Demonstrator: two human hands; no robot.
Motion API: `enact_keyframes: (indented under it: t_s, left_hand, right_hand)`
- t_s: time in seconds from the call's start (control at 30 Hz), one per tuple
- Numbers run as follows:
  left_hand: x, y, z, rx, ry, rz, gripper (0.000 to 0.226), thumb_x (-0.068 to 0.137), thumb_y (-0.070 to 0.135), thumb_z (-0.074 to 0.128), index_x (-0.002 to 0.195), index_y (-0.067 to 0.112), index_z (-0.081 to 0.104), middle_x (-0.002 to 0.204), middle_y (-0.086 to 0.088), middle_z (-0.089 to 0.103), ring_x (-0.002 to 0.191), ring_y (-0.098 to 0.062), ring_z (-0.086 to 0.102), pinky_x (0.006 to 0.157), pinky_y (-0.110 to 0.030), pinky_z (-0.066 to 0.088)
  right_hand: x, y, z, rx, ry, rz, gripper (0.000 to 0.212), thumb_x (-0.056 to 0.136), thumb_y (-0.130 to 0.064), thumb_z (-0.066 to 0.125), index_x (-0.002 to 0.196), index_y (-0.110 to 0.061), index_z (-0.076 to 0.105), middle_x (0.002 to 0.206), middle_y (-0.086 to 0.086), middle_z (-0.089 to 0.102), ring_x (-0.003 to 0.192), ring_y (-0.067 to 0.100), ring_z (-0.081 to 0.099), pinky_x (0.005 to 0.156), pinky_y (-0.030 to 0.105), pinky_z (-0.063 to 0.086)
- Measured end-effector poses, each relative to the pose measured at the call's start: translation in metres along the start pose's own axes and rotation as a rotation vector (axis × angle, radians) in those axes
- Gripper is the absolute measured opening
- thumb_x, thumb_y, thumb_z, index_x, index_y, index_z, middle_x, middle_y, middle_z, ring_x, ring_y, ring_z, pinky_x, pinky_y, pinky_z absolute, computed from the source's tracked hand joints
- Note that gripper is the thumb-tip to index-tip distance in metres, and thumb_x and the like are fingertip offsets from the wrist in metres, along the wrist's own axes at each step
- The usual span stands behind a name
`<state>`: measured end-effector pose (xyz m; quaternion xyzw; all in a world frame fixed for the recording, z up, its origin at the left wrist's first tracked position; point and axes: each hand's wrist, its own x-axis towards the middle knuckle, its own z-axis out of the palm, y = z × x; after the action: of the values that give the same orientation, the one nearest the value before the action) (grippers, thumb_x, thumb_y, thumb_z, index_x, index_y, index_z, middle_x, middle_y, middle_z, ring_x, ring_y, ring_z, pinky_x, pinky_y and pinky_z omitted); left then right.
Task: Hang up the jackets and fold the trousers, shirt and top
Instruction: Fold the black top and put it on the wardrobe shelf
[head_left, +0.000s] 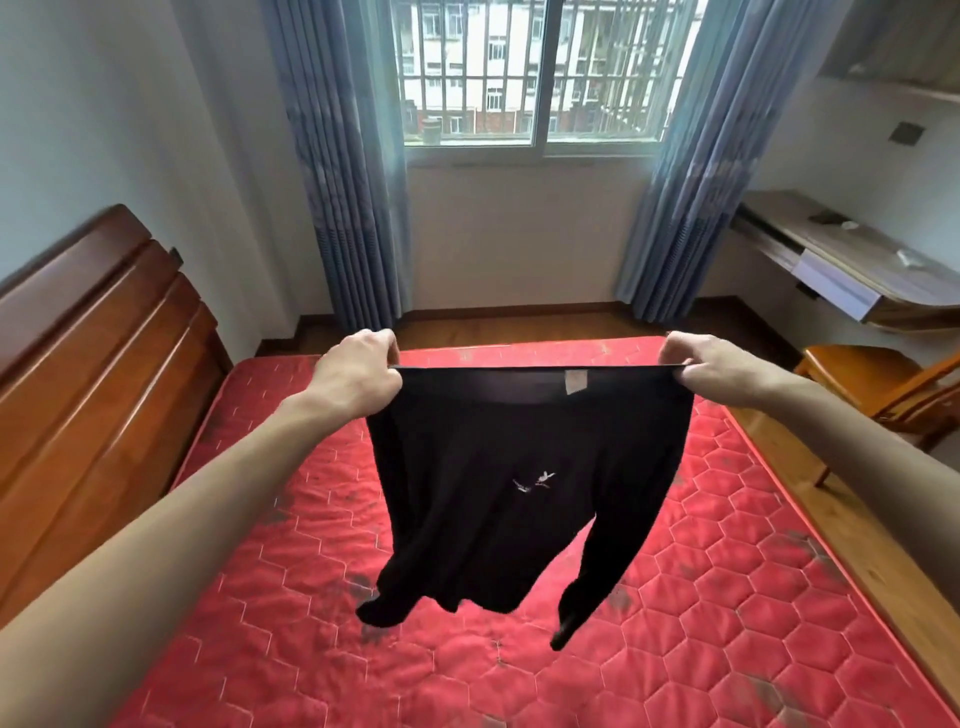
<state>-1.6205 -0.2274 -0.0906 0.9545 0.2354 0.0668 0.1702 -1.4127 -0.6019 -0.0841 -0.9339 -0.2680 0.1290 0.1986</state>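
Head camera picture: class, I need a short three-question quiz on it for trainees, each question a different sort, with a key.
1. True or false: the black top lies flat on the red mattress.
2. Which holds the top's upper edge? A. left hand only B. right hand only C. both
3. Fill in: a small pale ____ shows at the top's upper edge.

Key: 1 false, it hangs in the air; 2 C; 3 label.
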Motion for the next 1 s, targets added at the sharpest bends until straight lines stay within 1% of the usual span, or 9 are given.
enact_keyframes:
  t_s: [0.1,0.23,0.37,0.43,0.5,0.6,0.77,0.9,1.0]
  left_hand:
    - [0.006,-0.015,0.006,-0.264,-0.161,-0.084,0.023,0.095,0.009,0.049,0.098,0.019,0.069,0.090,0.006,0.068,0.090,-0.017,0.061,0.076,-0.031,0.046]
    - [0.005,-0.014,0.015,-0.746,-0.258,-0.095,0.033,0.106,0.008,0.042,0.087,0.018,0.067,0.071,0.013,0.067,0.075,-0.007,0.057,0.072,-0.025,0.044]
    - [0.001,-0.025,0.000,-0.719,-0.235,0.062,0.022,0.097,0.036,0.055,0.088,0.018,0.064,0.081,0.005,0.062,0.077,-0.008,0.055,0.075,-0.032,0.041]
    - [0.002,-0.034,-0.014,-0.662,-0.330,0.095,0.021,0.091,0.045,0.068,0.096,0.024,0.068,0.088,0.007,0.070,0.078,-0.004,0.063,0.079,-0.028,0.045]
    - [0.005,-0.039,-0.021,-0.561,-0.356,0.140,0.013,0.086,0.029,0.081,0.093,0.026,0.070,0.093,0.000,0.076,0.080,-0.006,0.069,0.080,-0.027,0.049]
    - [0.017,-0.040,-0.019,-0.360,-0.177,0.254,0.016,0.086,0.014,0.083,0.082,0.022,0.069,0.081,-0.001,0.072,0.074,-0.009,0.066,0.075,-0.032,0.050]
    - [0.057,-0.032,-0.029,-0.333,0.145,0.228,0.020,0.081,0.020,0.090,0.077,0.014,0.071,0.070,-0.006,0.069,0.060,-0.012,0.056,0.065,-0.030,0.047]
    - [0.090,-0.031,-0.047,-0.353,0.324,0.197,0.013,0.087,0.020,0.084,0.086,0.014,0.073,0.078,-0.004,0.074,0.068,-0.017,0.066,0.070,-0.032,0.053]
    - [0.107,-0.035,-0.044,-0.376,0.426,0.149,0.014,0.091,0.024,0.079,0.086,0.014,0.069,0.077,-0.001,0.072,0.072,-0.021,0.066,0.072,-0.036,0.053]
  right_hand:
    - [-0.004,-0.001,0.007,0.332,-0.042,-0.105,0.036,0.089,0.015,0.044,0.088,-0.010,0.069,0.089,0.002,0.069,0.086,0.014,0.062,0.082,0.034,0.048]
    - [-0.009,-0.010,0.016,0.564,-0.092,-0.175,0.038,0.096,0.002,0.039,0.082,-0.019,0.066,0.077,-0.003,0.057,0.072,0.009,0.051,0.069,0.030,0.040]
    - [-0.011,-0.012,0.002,0.464,-0.127,-0.212,0.018,0.090,-0.038,0.059,0.096,-0.022,0.065,0.085,-0.006,0.071,0.079,0.008,0.061,0.077,0.034,0.044]
    - [-0.009,-0.008,-0.011,0.409,-0.216,-0.202,0.023,0.082,-0.033,0.067,0.103,-0.023,0.063,0.099,0.002,0.076,0.092,0.017,0.067,0.090,0.039,0.048]
    - [-0.007,-0.005,-0.018,0.268,-0.222,-0.221,0.025,0.079,-0.019,0.069,0.102,-0.026,0.063,0.099,0.005,0.074,0.095,0.023,0.070,0.089,0.040,0.053]
    - [0.010,-0.004,-0.013,-0.131,0.009,-0.269,0.025,0.090,-0.009,0.069,0.093,-0.031,0.058,0.087,-0.001,0.069,0.085,0.025,0.068,0.075,0.038,0.053]
    - [0.057,-0.016,-0.016,-0.146,0.417,-0.141,0.023,0.090,0.004,0.063,0.109,-0.007,0.065,0.107,0.016,0.070,0.101,0.037,0.065,0.087,0.043,0.052]
    - [0.085,-0.017,-0.030,-0.156,0.649,-0.066,0.006,0.095,-0.007,0.064,0.100,-0.010,0.065,0.097,0.021,0.072,0.091,0.044,0.067,0.071,0.042,0.046]
    - [0.105,-0.004,-0.033,0.003,0.709,-0.004,0.015,0.096,-0.009,0.062,0.107,-0.012,0.071,0.098,0.022,0.075,0.095,0.043,0.070,0.078,0.042,0.051]
